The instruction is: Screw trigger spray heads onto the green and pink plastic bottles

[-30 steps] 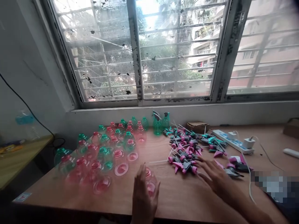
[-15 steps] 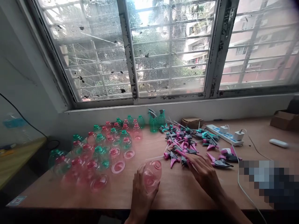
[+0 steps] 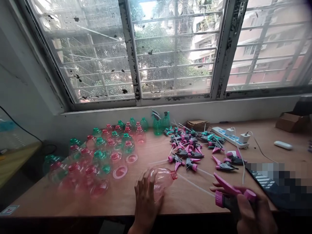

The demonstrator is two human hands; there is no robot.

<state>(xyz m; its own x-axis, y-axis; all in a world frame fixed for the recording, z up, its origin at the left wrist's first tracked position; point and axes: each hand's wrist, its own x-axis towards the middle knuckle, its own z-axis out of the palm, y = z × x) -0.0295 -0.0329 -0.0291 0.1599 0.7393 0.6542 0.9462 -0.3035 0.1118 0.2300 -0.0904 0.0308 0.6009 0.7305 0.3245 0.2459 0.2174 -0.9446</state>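
Note:
My left hand (image 3: 146, 201) is wrapped round a clear pink bottle (image 3: 162, 177), which lies on its side with its threaded neck facing right. In my right hand (image 3: 255, 211), near the front edge, is a pink and dark grey spray trigger head (image 3: 231, 195). Its thin white tube stretches left, and the tip is at or close to the bottle's mouth; whether it is inside I cannot tell. Beyond both hands spreads a pile of pink, teal and grey spray heads (image 3: 187, 143).
Several rows of pink and green bottles (image 3: 99, 156) stand at the left. Two green bottles with spray heads (image 3: 157, 126) are by the wall. A power strip (image 3: 230, 137) with plugs and cables, a cardboard box (image 3: 291, 122) and a partly blurred dark object (image 3: 270, 185) lie right.
My right hand has lifted a pink spray head from the pile and drawn it right and nearer. My left hand has turned the bottle so its neck points right.

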